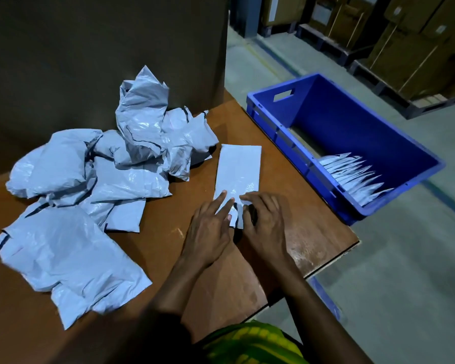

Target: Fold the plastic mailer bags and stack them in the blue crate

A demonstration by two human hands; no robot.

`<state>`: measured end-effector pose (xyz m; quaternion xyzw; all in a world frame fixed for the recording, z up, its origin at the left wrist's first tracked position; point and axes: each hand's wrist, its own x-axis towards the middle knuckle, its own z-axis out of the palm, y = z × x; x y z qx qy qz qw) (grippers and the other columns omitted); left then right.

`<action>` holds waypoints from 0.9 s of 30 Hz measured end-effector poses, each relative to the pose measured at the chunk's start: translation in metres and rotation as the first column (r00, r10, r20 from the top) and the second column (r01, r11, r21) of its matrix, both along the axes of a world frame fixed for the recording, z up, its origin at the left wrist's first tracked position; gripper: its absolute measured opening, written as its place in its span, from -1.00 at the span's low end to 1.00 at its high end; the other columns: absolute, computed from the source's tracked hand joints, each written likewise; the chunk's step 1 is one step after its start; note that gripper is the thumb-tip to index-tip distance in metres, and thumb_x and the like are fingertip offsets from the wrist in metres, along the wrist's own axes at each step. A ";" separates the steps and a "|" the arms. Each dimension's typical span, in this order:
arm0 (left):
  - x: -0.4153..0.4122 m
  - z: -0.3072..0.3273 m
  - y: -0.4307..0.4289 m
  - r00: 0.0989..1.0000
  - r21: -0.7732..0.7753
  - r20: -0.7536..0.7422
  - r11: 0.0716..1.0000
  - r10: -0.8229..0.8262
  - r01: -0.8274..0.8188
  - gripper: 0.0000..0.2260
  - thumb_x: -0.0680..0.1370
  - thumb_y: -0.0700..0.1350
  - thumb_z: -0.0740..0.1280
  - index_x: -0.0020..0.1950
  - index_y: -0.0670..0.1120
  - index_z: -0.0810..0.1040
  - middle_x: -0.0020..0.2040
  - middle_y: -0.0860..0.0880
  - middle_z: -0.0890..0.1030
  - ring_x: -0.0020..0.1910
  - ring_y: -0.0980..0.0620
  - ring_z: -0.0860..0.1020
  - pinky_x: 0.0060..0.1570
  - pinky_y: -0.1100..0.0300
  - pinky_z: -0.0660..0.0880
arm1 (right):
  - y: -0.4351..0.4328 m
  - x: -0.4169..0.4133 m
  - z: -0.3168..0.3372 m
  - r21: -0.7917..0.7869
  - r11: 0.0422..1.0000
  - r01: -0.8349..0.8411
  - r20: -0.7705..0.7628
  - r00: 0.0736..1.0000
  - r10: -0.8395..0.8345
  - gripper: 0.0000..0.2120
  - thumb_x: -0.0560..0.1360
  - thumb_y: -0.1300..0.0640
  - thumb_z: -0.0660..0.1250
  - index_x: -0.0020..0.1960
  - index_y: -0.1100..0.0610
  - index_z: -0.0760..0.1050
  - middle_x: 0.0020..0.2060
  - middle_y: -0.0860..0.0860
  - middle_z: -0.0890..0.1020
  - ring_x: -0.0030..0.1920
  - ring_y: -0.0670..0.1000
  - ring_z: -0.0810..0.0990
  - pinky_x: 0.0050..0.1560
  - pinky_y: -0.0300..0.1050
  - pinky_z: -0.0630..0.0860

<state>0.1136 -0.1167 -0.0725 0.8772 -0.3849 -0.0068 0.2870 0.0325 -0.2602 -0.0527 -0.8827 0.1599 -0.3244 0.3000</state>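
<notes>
"Mailer bags: where are they?"
"Crumpled, heaped at the left of your counter. One flattened bag lies just right of them."
"And my hands?"
"Your left hand presses its near end, fingers straight, grip slack. Your right hand rests beside it, fingers bent; I cannot tell that grip. Folded bags lean in the blue crate, far right."

Our left hand and right hand cover the near end of the flat, folded pale grey plastic mailer bag, and we cannot tell whether the right thumb pinches it. The blue plastic crate hides the lower part of its stacked folded bags behind its near wall. The brown wooden counter runs off the left and bottom edges. The crumpled grey mailer bags overlap too much for us to count.
</notes>
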 end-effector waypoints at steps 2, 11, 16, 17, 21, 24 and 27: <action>-0.005 0.003 -0.002 0.996 -0.065 -0.039 0.995 0.077 -0.079 -0.60 0.70 -0.09 0.13 0.51 -0.10 0.49 0.54 -0.05 0.44 0.35 -0.08 0.46 0.33 -0.04 0.46 | -0.002 0.007 -0.002 -0.009 0.999 -0.048 -0.031 0.998 0.048 -0.66 0.57 0.37 0.31 0.32 0.23 0.59 0.27 0.11 0.63 0.32 0.04 0.49 0.39 -0.07 0.44; 0.022 -0.001 -0.006 0.984 0.138 0.108 0.978 0.142 -0.156 -0.47 0.74 0.07 -0.10 0.62 -0.11 0.32 0.61 -0.14 0.32 0.62 -0.20 0.22 0.57 -0.19 0.18 | -0.001 0.030 -0.024 -0.186 0.973 -0.135 -0.426 0.904 0.044 -0.48 0.76 -0.09 -0.04 0.70 -0.02 0.09 0.69 -0.05 0.04 0.69 -0.01 -0.12 0.66 0.05 0.01; 0.016 -0.012 -0.008 0.958 0.221 0.214 0.945 0.193 -0.240 -0.46 0.74 0.08 -0.08 0.69 -0.09 0.13 0.68 -0.08 0.14 0.68 -0.14 0.00 0.61 -0.22 -0.01 | 0.006 0.028 -0.026 -0.219 0.972 -0.083 -0.474 0.880 -0.032 -0.44 0.74 -0.09 -0.04 0.71 -0.03 0.01 0.70 -0.04 -0.04 0.69 0.03 -0.17 0.65 0.04 -0.04; 0.016 -0.012 -0.009 0.954 0.224 0.225 0.942 0.200 -0.250 -0.47 0.73 0.06 -0.05 0.69 -0.10 0.14 0.68 -0.08 0.14 0.68 -0.15 0.00 0.61 -0.24 -0.02 | 0.007 0.030 -0.025 -0.228 0.970 -0.078 -0.474 0.880 -0.041 -0.44 0.74 -0.09 -0.04 0.71 -0.02 0.00 0.70 -0.03 -0.04 0.69 0.04 -0.17 0.65 0.04 -0.03; 0.019 -0.007 -0.014 0.959 0.255 0.220 0.938 0.178 -0.233 -0.47 0.72 0.04 -0.04 0.67 -0.10 0.20 0.67 -0.14 0.18 0.67 -0.20 0.07 0.57 -0.31 0.07 | 0.005 0.028 -0.022 -0.231 0.969 -0.091 -0.479 0.877 -0.032 -0.43 0.73 -0.11 -0.07 0.71 -0.01 0.03 0.70 -0.02 -0.01 0.69 0.05 -0.14 0.65 0.07 -0.03; 0.018 -0.003 -0.009 0.961 0.264 0.248 0.946 0.123 -0.189 -0.49 0.71 0.03 -0.04 0.66 -0.03 0.24 0.68 -0.15 0.14 0.67 -0.22 0.05 0.58 -0.32 0.02 | 0.005 0.020 -0.017 -0.181 0.981 -0.071 -0.438 0.899 -0.016 -0.48 0.72 -0.09 0.02 0.64 0.03 0.28 0.64 0.03 0.26 0.65 0.09 0.17 0.59 0.08 0.15; 0.023 0.000 0.010 0.977 0.269 0.210 0.959 0.038 -0.095 -0.48 0.69 -0.03 0.03 0.68 0.14 0.13 0.71 -0.10 -0.05 0.68 -0.22 -0.11 0.60 -0.22 -0.23 | -0.004 0.009 0.001 -0.265 0.964 -0.008 -0.277 0.958 -0.069 -0.67 0.70 0.00 0.17 0.22 0.07 0.67 0.19 0.05 0.71 0.19 0.11 0.66 0.25 0.03 0.42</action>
